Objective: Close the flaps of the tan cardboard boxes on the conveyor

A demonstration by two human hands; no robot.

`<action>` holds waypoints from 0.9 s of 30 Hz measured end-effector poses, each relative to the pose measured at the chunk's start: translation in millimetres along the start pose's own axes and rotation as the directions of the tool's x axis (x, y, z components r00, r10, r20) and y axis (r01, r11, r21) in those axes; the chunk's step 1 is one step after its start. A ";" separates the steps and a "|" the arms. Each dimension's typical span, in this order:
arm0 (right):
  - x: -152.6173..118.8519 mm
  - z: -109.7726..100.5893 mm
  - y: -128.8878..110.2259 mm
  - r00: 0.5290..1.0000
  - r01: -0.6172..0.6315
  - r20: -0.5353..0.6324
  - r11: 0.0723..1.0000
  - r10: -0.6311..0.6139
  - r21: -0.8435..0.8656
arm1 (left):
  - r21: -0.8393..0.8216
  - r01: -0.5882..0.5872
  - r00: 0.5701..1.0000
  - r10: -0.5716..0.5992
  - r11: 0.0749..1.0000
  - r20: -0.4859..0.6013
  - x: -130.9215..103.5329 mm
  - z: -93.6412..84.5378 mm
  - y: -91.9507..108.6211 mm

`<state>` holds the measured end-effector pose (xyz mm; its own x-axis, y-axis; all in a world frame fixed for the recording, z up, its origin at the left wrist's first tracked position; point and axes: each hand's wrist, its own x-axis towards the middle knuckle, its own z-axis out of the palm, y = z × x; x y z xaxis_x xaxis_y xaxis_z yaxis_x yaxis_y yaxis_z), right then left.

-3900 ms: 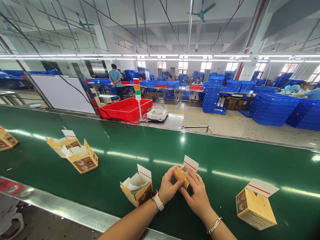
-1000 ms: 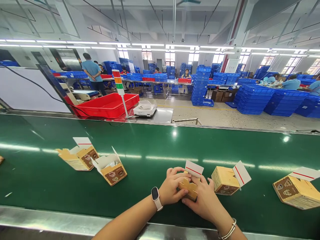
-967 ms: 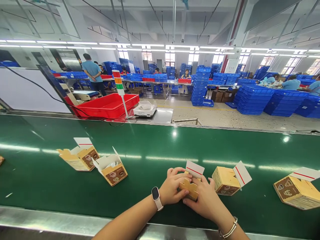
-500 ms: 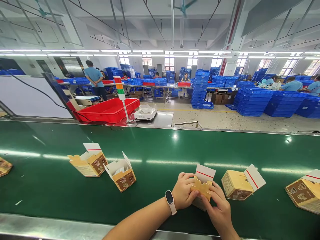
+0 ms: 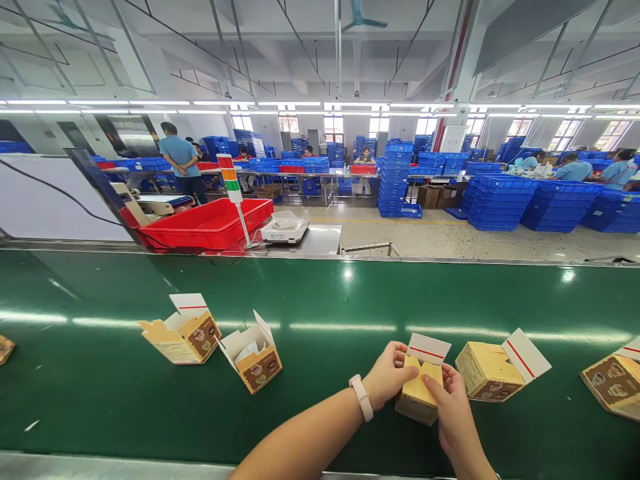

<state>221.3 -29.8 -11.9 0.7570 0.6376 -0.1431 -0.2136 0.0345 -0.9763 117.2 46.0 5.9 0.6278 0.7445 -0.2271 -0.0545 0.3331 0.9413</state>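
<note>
A small yellow-brown carton [image 5: 419, 404] stands on the green conveyor belt [image 5: 330, 373] between my hands. Its yellow top flaps are folded down, while a white flap with a red stripe sticks up at the back. My left hand [image 5: 393, 377] grips the carton's left side, thumb pressed on the top. On the other side, my right hand [image 5: 450, 397] holds it with the thumb on the top flap and fingers at the right edge. Close by on the right is another carton [image 5: 487, 373] with its yellow top folded and its white striped flap raised.
Two open cartons, one brown-fronted [image 5: 259, 369] with a whitish packet inside and another [image 5: 187, 339] beside it, stand to the left. A further carton [image 5: 613, 387] is at the right edge. Beyond the belt are a red bin [image 5: 205, 230], a scale [image 5: 285, 229] and a signal light [image 5: 230, 179].
The carton's top flaps, raised and pinched before, now lie folded down under my thumbs. My hands and the carton appear shifted slightly right, as do the cartons on the belt.
</note>
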 end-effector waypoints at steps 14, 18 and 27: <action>4.5 -28.4 -12.3 0.953 0.197 -0.203 0.971 -0.223 -0.137 | 0.239 -0.216 0.973 0.228 0.947 -0.023 -25.2 10.2 10.4; -18.9 -18.9 -5.0 0.457 0.781 -0.213 0.504 -0.864 -0.369 | 0.505 -0.747 0.520 0.853 0.433 0.039 -81.4 -39.6 10.0; -81.0 88.7 19.5 0.212 0.938 0.761 0.346 -0.613 0.018 | 0.537 -0.441 0.240 0.671 0.719 -0.701 -100.2 -179.7 19.2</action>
<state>101.0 -12.5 -5.0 -0.1789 0.6998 0.6916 0.6252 0.6236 -0.4693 -86.3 81.8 1.9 -0.4304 0.8083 0.4019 0.1003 -0.3996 0.9112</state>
